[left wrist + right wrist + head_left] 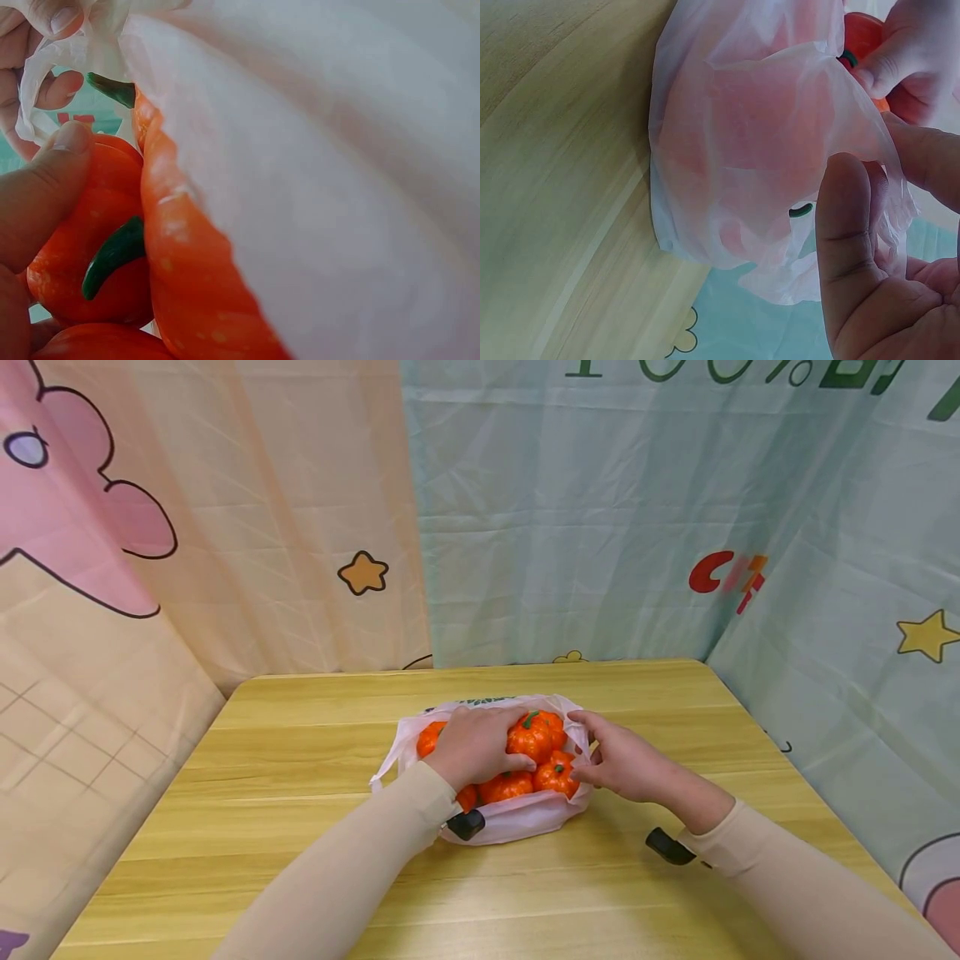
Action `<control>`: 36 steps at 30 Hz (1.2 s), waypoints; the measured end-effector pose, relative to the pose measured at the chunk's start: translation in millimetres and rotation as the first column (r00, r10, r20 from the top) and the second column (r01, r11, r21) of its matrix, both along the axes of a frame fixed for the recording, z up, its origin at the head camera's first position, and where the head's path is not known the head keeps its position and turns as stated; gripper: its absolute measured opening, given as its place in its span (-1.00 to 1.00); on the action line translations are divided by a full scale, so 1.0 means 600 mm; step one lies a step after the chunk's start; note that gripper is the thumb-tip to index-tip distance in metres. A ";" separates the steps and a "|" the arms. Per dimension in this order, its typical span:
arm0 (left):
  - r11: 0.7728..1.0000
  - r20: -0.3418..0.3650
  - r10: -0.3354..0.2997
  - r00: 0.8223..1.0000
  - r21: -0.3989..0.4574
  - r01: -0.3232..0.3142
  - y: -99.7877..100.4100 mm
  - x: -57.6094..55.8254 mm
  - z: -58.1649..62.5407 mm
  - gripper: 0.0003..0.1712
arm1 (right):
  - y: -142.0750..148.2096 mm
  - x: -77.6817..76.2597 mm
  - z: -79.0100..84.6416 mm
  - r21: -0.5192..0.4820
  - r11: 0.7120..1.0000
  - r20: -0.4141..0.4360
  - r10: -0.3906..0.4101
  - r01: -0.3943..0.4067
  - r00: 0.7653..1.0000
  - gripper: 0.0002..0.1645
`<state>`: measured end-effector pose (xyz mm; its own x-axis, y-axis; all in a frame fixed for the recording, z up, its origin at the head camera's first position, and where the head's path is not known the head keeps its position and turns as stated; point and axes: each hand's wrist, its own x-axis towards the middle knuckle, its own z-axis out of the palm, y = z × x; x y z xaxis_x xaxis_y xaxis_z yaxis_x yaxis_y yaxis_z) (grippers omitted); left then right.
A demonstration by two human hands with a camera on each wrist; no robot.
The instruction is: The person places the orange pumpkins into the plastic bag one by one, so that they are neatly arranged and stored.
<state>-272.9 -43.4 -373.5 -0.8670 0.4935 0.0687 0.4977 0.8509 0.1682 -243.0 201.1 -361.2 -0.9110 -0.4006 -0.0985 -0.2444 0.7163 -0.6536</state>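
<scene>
A thin white plastic bag [525,820] lies open on the table, holding several small orange pumpkins [506,787] with green stems. My left hand [480,747] reaches into it from the left and grips one pumpkin [90,232], the thumb across its side in the left wrist view. At the bag's right rim is my right hand [630,760]. Its fingers curl round the bag's edge [889,176] in the right wrist view. Through the translucent plastic [757,127], more orange shows. Part of the bag's left side is hidden behind my left hand.
The wooden table [300,760] extends around the bag on all sides. Printed curtains [562,527] hang behind its far edge and along both sides. A black wrist device [670,847] sits under my right cuff, and another [467,824] under my left.
</scene>
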 end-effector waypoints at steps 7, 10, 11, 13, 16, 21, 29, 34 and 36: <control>1.000 0.010 0.008 1.000 -0.013 -0.008 0.002 0.001 0.001 -0.04 | 0.001 0.001 0.000 0.008 1.000 -0.004 -0.002 0.002 1.000 0.03; 1.000 0.009 0.007 1.000 -0.013 -0.006 0.002 0.001 0.002 -0.05 | 0.002 0.001 0.000 0.008 1.000 -0.007 0.001 -0.001 1.000 0.03; 1.000 0.009 0.006 1.000 -0.014 -0.005 0.002 0.002 0.003 -0.05 | 0.002 0.001 0.000 0.007 1.000 -0.007 0.001 -0.001 1.000 0.03; 1.000 0.011 0.004 1.000 -0.015 -0.004 0.003 0.002 0.003 -0.06 | 0.002 0.001 0.000 0.003 1.000 -0.006 0.003 -0.003 1.000 0.03; 1.000 0.019 0.002 1.000 -0.015 -0.002 0.004 0.002 0.004 -0.06 | 0.003 0.002 0.001 0.000 1.000 -0.005 0.005 -0.005 1.000 0.03; 1.000 0.029 -0.001 1.000 -0.027 0.002 0.004 0.001 0.005 -0.06 | 0.004 0.002 0.002 0.003 1.000 -0.011 0.003 -0.003 1.000 0.02; 0.997 0.025 -0.019 0.999 -0.070 0.021 -0.001 0.001 0.007 0.03 | 0.007 0.006 0.009 0.008 1.000 -0.034 -0.002 0.002 0.999 0.01; 0.994 0.001 -0.035 0.999 -0.103 0.035 -0.002 0.002 0.008 0.06 | 0.011 0.009 0.015 0.004 1.000 -0.060 0.001 -0.001 0.998 -0.02; 0.993 -0.010 -0.042 0.999 -0.111 0.040 -0.002 0.003 0.009 0.07 | 0.013 0.009 0.017 -0.009 1.000 -0.065 0.003 -0.003 0.998 -0.02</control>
